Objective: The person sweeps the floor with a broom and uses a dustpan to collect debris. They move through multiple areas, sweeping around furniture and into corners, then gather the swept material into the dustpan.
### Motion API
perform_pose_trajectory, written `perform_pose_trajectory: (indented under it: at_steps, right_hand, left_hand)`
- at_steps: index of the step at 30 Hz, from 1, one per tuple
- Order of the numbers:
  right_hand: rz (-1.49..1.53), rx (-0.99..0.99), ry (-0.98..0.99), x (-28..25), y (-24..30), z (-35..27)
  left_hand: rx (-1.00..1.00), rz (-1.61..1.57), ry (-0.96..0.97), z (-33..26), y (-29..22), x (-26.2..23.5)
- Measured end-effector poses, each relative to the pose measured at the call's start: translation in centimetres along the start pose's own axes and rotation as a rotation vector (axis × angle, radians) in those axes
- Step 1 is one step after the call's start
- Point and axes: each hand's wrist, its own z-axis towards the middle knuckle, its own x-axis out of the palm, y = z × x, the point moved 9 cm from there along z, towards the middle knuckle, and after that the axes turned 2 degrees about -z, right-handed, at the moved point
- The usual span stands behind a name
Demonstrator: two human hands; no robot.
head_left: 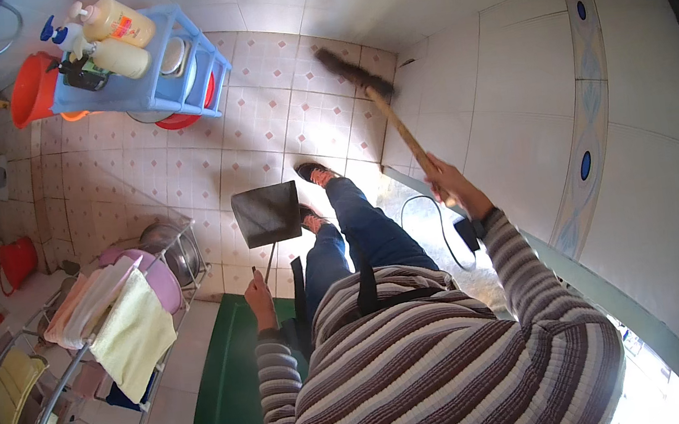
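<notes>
My right hand is wrapped round the wooden handle of a broom. The broom's dark bristle head is on the tiled floor by the wall corner, ahead and to the right. In my left hand, the fingers are closed on the thin handle of a dustpan. Its dark square pan is beside my left foot, apart from the broom head. Whether the pan touches the floor I cannot tell.
A blue plastic shelf with pump bottles stands far left beside an orange-red bucket. Nearer on the left is a metal rack with towels and basins. A green door is behind my left arm. White tiled wall rises on the right.
</notes>
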Motion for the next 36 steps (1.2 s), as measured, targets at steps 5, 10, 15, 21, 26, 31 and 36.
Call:
perform_pose_trajectory:
  at_steps: [5, 10, 15, 21, 26, 31, 36]
  right_hand:
    - [0.109, 0.018, 0.052, 0.8, -1.8, 5.5]
    - [0.158, 0.088, 0.152, 6.5, -9.0, 0.3]
    - [0.146, 0.296, 0.258, 9.4, -11.9, -6.9]
    - [-0.031, 0.235, 0.303, 9.3, -6.2, -7.9]
    - [-0.092, -0.007, 0.277, 12.7, 1.5, 0.6]
    - [-0.238, -0.082, 0.301, 15.7, 3.3, 9.0]
    - [-0.604, -0.125, 0.425, 16.7, -5.8, 7.2]
  left_hand:
    - [-0.01, -0.058, 0.024, 0.0, 1.2, -0.1]
    - [0.105, 0.008, 0.016, -0.8, 1.3, -0.2]
    - [0.065, -0.044, 0.055, -1.3, 2.6, 0.3]
    - [0.064, -0.044, -0.011, -3.0, 3.4, -0.1]
    - [-0.08, -0.079, -0.076, -6.9, 6.4, 1.0]
    - [-0.068, -0.283, -0.226, -12.0, 8.9, 3.6]
    - [-0.228, -0.529, -0.337, -18.1, 14.1, 7.3]
